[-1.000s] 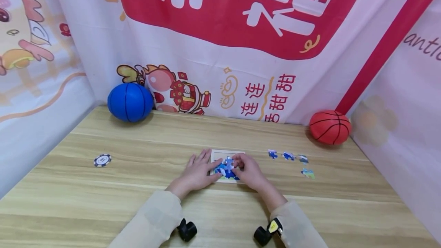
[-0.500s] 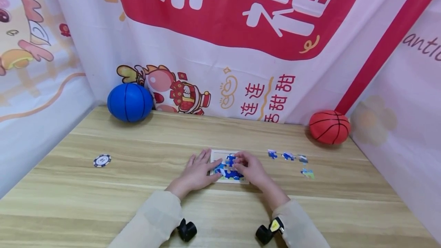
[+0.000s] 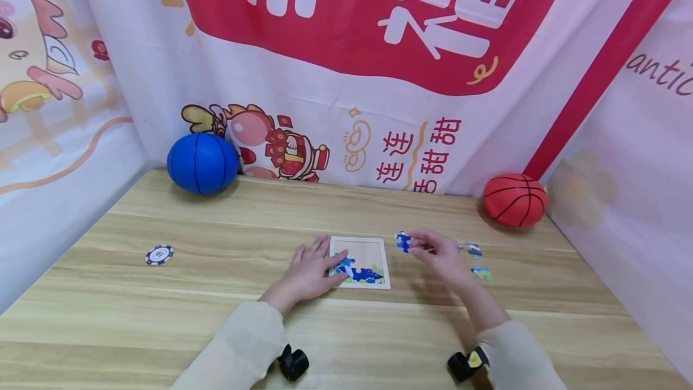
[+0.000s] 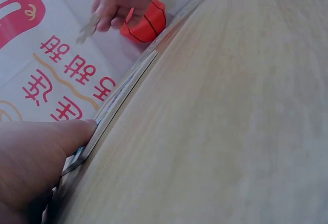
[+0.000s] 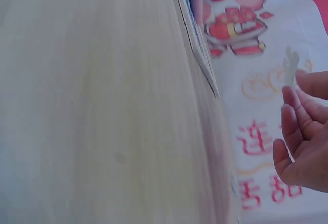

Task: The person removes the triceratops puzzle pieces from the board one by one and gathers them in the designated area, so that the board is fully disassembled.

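A white-rimmed puzzle tray (image 3: 387, 265) lies on the table, with joined blue and green puzzle pieces (image 3: 364, 275) along its bottom and left side. My left hand (image 3: 310, 277) rests at the tray's left edge, fingers spread and thumb reaching over the pieces. In the left wrist view, the thumb (image 4: 77, 134) touches the tray's edge. To the right of the tray, my right hand (image 3: 443, 257) pinches a blue jigsaw piece (image 3: 403, 242) raised above the table. The right wrist view shows that piece (image 5: 291, 67) edge-on between thumb and fingers.
Loose puzzle pieces (image 3: 474, 250) lie right of my right hand, one near the front (image 3: 480, 272); the hand partly covers others. A poker chip (image 3: 159, 255) lies at left. A blue ball (image 3: 203, 163) and a red ball (image 3: 515, 200) stand at the back by the printed cloth.
My right hand has lifted the blue jigsaw piece off the tray's upper area and carried it rightward, uncovering the bare tray bottom. The left hand has stayed in place.
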Motion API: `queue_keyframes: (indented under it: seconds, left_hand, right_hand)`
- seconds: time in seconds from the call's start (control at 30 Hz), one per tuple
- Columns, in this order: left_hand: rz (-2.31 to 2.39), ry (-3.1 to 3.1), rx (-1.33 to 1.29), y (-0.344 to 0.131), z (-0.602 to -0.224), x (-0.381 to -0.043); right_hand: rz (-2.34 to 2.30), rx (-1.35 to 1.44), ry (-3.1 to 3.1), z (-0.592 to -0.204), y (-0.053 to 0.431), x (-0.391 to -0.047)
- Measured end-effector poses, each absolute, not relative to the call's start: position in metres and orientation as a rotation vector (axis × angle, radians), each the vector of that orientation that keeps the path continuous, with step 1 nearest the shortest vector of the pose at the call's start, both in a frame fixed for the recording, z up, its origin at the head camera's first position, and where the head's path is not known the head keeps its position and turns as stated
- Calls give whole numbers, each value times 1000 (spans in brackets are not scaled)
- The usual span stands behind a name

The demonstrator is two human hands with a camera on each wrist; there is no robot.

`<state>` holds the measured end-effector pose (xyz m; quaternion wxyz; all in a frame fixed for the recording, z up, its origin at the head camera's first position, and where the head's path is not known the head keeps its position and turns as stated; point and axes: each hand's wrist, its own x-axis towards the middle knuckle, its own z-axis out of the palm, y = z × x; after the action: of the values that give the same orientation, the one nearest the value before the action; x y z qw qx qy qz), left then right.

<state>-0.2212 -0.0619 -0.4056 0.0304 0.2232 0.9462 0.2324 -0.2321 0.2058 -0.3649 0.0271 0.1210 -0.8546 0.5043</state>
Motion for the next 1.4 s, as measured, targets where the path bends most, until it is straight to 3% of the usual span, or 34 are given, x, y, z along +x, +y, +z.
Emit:
queue_keyframes:
  seconds: [0.3, 0.67, 1.4]
  left_hand:
    - [720, 2919, 687, -62, -407, -221]
    - [722, 2920, 678, -62, -404, -220]
    - [732, 2911, 679, -61, -404, -221]
  right_hand:
    - [1480, 379, -2606, -357, 267, -217]
    - [1267, 283, -2775, -375, 319, -215]
    - [1007, 292, -2812, -406, 318, -225]
